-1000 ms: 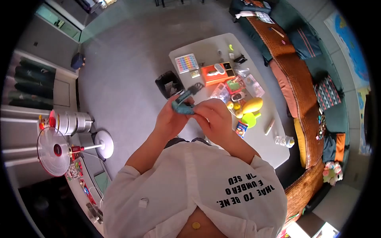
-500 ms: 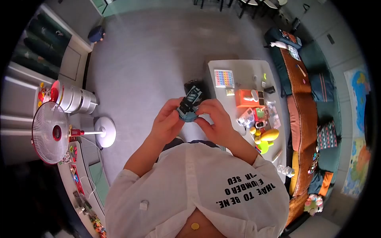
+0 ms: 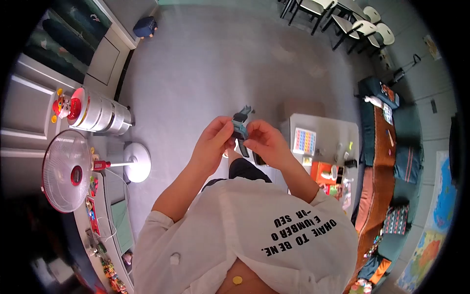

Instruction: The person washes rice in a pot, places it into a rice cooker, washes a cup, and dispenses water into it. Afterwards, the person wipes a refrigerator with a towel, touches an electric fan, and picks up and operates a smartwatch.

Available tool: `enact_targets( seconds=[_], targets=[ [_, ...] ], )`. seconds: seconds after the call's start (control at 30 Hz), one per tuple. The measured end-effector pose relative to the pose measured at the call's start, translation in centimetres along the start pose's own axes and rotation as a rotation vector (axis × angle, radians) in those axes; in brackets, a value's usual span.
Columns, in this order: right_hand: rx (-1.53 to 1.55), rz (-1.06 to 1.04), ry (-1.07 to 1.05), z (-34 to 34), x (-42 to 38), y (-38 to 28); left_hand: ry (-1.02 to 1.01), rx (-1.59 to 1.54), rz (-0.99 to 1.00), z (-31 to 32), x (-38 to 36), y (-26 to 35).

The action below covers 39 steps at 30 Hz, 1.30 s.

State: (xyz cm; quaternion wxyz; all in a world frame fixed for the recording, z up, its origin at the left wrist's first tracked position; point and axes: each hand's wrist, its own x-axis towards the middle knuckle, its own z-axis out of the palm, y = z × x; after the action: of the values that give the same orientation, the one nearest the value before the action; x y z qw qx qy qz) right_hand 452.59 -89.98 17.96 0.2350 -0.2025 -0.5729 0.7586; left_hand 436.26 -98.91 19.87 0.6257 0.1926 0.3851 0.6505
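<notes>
Between my hands, in front of my body, is a small black and grey-blue object (image 3: pixel 240 128). It has a jagged upper end and a ribbed, strap-like black part hanging below; its kind is not clear. My left hand (image 3: pixel 214 143) closes on its left side with thumb and bent fingers. At its right side, my right hand (image 3: pixel 268 144) pinches it between thumb and fingers. The fingers hide part of its middle.
To the right stands a white table (image 3: pixel 338 126) with a colourful grid board (image 3: pixel 304 141) and an orange box (image 3: pixel 320 171). Beyond it is a sofa (image 3: pixel 383 142). A fan (image 3: pixel 68 171) and a steel drum (image 3: pixel 104 112) stand left. Chairs (image 3: pixel 345 24) are at the far right.
The object has turned in my hands, its ribbed part now pointing down. My view has shifted, so the table sits lower and farther right, and one leg shows below my hands.
</notes>
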Motion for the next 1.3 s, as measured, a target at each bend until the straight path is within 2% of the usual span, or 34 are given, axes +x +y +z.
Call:
enact_targets(
  seconds=[0.27, 0.37, 0.47, 0.57, 0.63, 0.77, 0.83, 0.93, 1.0, 1.17, 1.23, 1.3],
  targets=[
    [-0.021, -0.011, 0.049, -12.2, 19.3, -3.5, 0.108, 0.104, -0.029, 0.9, 22.1, 7.8],
    [-0.187, -0.002, 0.035, -16.4, 24.1, -7.0, 0.088, 0.049, -0.063, 1.4, 29.0, 9.4],
    [-0.189, -0.005, 0.076, -21.7, 28.4, -7.7, -0.033, 0.019, -0.098, 2.9, 37.3, 10.0],
    [-0.093, -0.025, 0.169, -28.0, 32.3, -9.4, -0.104, -0.002, -0.181, 4.7, 47.1, 10.2],
    [0.010, -0.029, 0.323, -32.2, 35.5, -9.4, -0.167, 0.044, -0.244, 5.9, 54.1, 10.1],
    [0.000, -0.046, 0.522, -40.1, 41.2, -11.2, -0.242, 0.107, -0.411, 8.7, 67.2, 10.1],
    [-0.001, -0.052, 0.573, -44.2, 44.0, -13.5, -0.301, 0.122, -0.458, 11.6, 73.4, 11.3],
    [0.187, -0.042, 0.698, -50.1, 47.2, -17.0, -0.403, 0.133, -0.556, 16.7, 81.7, 13.0],
    [0.302, -0.138, 0.770, -53.9, 48.7, -18.6, -0.480, 0.146, -0.629, 20.2, 87.4, 12.9],
    [0.506, -0.291, 0.846, -62.7, 50.2, -22.2, -0.633, 0.230, -0.805, 28.4, 97.6, 10.1],
    [0.577, -0.365, 0.913, -66.7, 50.5, -23.4, -0.693, 0.234, -0.826, 32.0, 101.1, 8.8],
    [0.578, -0.391, 0.876, -71.4, 50.2, -24.7, -0.748, 0.231, -0.826, 35.4, 104.7, 7.0]
  ],
)
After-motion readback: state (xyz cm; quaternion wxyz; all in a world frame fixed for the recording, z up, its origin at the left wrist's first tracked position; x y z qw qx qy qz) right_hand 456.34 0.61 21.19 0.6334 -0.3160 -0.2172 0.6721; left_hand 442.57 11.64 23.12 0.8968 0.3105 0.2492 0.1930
